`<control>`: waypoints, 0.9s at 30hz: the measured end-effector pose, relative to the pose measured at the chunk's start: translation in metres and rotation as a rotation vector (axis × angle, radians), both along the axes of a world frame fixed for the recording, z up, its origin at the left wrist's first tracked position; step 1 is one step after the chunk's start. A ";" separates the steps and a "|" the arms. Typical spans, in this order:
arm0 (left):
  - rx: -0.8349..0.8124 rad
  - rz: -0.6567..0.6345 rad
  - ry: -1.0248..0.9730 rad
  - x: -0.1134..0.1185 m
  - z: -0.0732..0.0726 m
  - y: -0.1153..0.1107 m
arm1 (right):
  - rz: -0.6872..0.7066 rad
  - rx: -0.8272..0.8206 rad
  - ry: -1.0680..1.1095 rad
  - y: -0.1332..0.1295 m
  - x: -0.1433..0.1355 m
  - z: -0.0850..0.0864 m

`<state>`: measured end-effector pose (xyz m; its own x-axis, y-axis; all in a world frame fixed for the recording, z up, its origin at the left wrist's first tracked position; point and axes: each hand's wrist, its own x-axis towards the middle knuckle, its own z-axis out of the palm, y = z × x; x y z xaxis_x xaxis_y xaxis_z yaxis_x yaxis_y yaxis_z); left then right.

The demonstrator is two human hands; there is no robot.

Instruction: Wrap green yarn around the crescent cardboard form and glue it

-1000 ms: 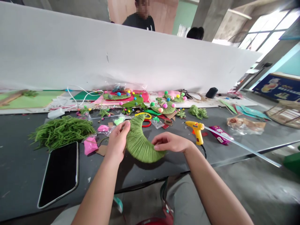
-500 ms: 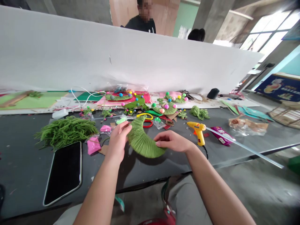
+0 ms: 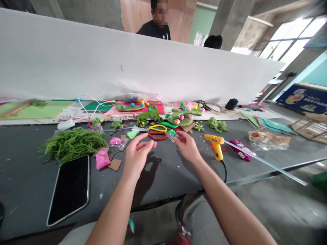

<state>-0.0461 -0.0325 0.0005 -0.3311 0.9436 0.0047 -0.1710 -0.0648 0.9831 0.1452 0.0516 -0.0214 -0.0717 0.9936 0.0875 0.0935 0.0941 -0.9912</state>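
My left hand [image 3: 138, 153] hovers over the dark table, its fingers loosely curled and apart, with nothing seen in it. Just beyond its fingertips lie scissors [image 3: 157, 136] with one yellow and one red handle loop. To the right, my right hand [image 3: 188, 147] is held up with fingers parted and holds nothing. Its fingertips are nearest to a small clear bag with a green piece [image 3: 172, 132]. Behind the hands are green yarn-wrapped shapes [image 3: 184, 121] dotted with coloured pom-poms. The green crescent held before is not between my hands.
A yellow glue gun [image 3: 216, 145] with a long clear glue stick [image 3: 270, 164] lies at right, beside a purple packet [image 3: 241, 149]. At left are a green yarn heap [image 3: 74, 144], a phone [image 3: 68, 190] and pink packets [image 3: 102, 159]. A white partition [image 3: 102, 61] stands behind.
Both hands have let go of the green yarn-wrapped crescent, which I cannot pick out now. My right hand has opened and risen slightly; the scissors' red loop is now uncovered.
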 end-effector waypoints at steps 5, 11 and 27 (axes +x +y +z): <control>0.152 -0.119 0.067 0.041 -0.004 -0.018 | 0.201 -0.052 0.118 -0.057 -0.045 0.002; 0.072 -0.105 -0.235 0.059 -0.003 -0.016 | 0.538 0.388 0.035 -0.112 -0.064 0.031; 0.054 -0.102 -0.321 0.010 0.005 -0.021 | -0.231 0.123 -0.720 0.045 0.036 0.000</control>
